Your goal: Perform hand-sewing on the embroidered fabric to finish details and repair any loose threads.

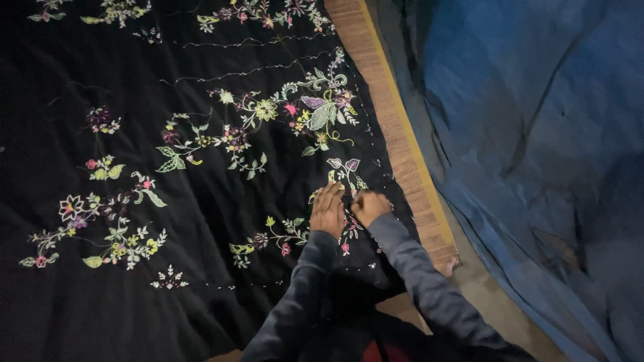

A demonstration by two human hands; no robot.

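On a dim floor beside a crumpled blue tarpaulin (537, 134), a black cloth embroidered with coloured flowers (168, 201) lies stretched, many sprays finished, while the left hand (328, 209) presses flat and the right hand (369, 206) pinches closed at an unfinished motif near the woven golden border strip (402, 147).

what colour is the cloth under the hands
Black cloth with embroidered flowers in pink, yellow, green and white; the head view shows it.

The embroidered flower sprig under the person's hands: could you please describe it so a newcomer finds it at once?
Start at the black cloth and follow its edge along the wooden frame bar. The sprig lies beside the left hand and right hand, the nearest motif to the sleeves.
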